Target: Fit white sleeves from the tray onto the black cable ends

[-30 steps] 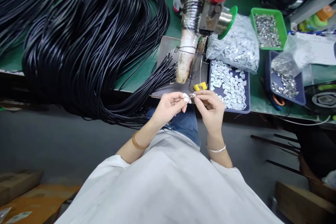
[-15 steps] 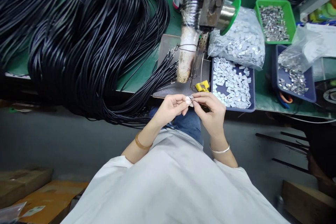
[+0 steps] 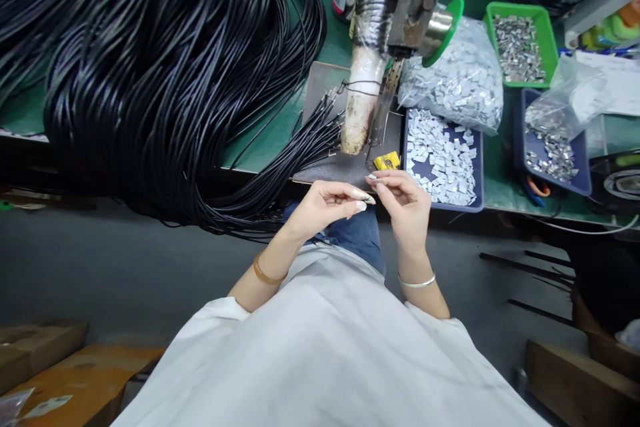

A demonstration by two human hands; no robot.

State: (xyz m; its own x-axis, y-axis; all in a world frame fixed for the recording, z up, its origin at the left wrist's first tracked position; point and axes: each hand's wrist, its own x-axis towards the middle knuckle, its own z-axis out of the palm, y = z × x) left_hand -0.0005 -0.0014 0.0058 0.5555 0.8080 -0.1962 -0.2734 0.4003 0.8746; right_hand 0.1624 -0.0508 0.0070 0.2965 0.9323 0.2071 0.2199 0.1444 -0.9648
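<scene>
My left hand [image 3: 330, 205] is in a pinch at the bench's front edge, a small piece at its fingertips too tiny to name. Just to its right, my right hand [image 3: 403, 199] has thumb and fingers drawn together; whatever they may hold is hidden. A narrow gap parts the two hands. Beyond my fingers lies a yellow block [image 3: 387, 161] on a dark metal plate [image 3: 320, 171]. Beside my right hand stands a blue tray [image 3: 479, 177] of small flat silvery pieces [image 3: 445, 163]. Black cables [image 3: 305, 153] reach onto the plate with their stripped ends.
Large coils of black cable [image 3: 165, 80] cover the left bench. Over the plate hang a wrapped hose [image 3: 360, 107] and a solder spool [image 3: 440, 32]. Rightward are a bag of metal pieces [image 3: 455, 73], a green tray [image 3: 551, 47] and another blue tray [image 3: 585, 160]. Cardboard boxes [image 3: 85, 383] sit below.
My hands, together at their fingertips before, have moved slightly apart. My right fingertips are now a little higher, toward the plate. The camera view has shifted slightly.
</scene>
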